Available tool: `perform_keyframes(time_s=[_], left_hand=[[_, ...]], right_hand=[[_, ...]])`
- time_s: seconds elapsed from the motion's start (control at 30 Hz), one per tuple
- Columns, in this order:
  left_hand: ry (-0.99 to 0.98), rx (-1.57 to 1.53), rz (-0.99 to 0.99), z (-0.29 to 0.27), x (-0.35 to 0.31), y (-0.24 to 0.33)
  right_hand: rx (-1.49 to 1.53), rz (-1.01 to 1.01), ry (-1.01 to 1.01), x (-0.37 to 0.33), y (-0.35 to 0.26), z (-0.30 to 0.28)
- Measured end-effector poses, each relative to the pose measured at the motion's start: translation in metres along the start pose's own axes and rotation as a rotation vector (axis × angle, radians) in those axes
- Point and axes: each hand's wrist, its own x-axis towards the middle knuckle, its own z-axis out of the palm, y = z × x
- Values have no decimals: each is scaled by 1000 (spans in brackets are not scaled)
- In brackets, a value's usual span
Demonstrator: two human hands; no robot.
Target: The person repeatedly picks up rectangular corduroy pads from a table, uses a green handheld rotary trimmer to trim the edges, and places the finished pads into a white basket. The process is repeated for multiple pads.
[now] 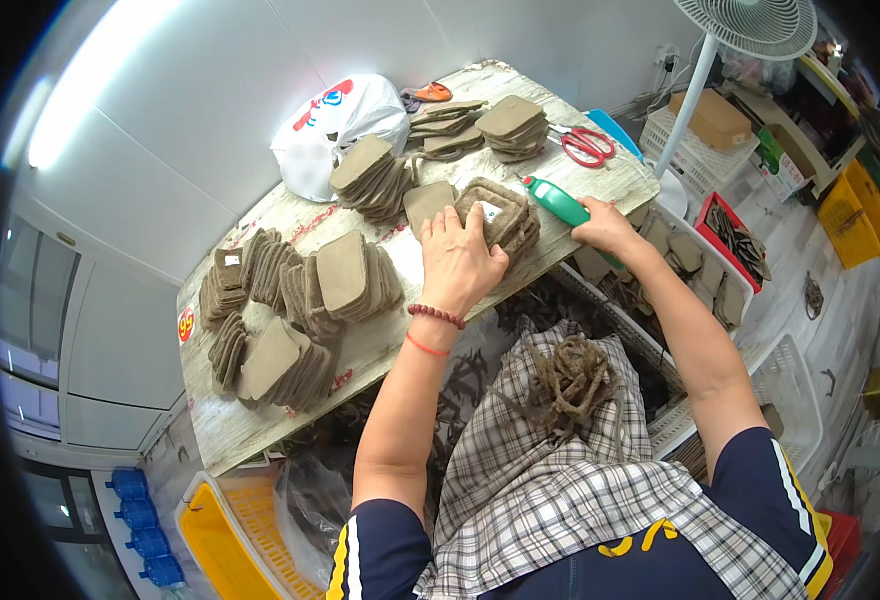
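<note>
My left hand lies on an olive-brown pad with its fingers spread. Beside it, the fingertips reach the edge of a stack of thick-rimmed pads, which has a small white label on top. My right hand is wrapped round a green bottle with a red tip, held just right of that stack. The bottle's lower end is partly hidden by the hand. More piles of rounded pads stand near the left hand, including one pile to its left and another behind it.
Scissors with red handles and a white plastic bag lie on the worn table. A tangle of brown strips rests on my checked apron. To the right are a white crate of pads, a red tray and a fan.
</note>
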Motion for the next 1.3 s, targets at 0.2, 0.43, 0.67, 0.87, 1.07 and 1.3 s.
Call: perform_keyframes(time_s=[0.2, 0.43, 0.67, 0.87, 1.07, 1.3], left_hand=[[-76, -57, 41, 5, 14, -5], [249, -445, -80, 1, 9, -29], [600, -2075, -573, -44, -43, 26], [476, -2431, -886, -23, -87, 80], [464, -2415, -883, -21, -95, 101], [391, -2431, -818, -28, -95, 123]], right_hand=[[466, 167, -76, -60, 7, -16], [793, 59, -167, -150, 18, -38], [947, 173, -261, -232, 3, -55], [915, 19, -83, -281, -18, -42], [719, 37, -25, -313, -16, -45], [695, 54, 146, -338, -31, -30]])
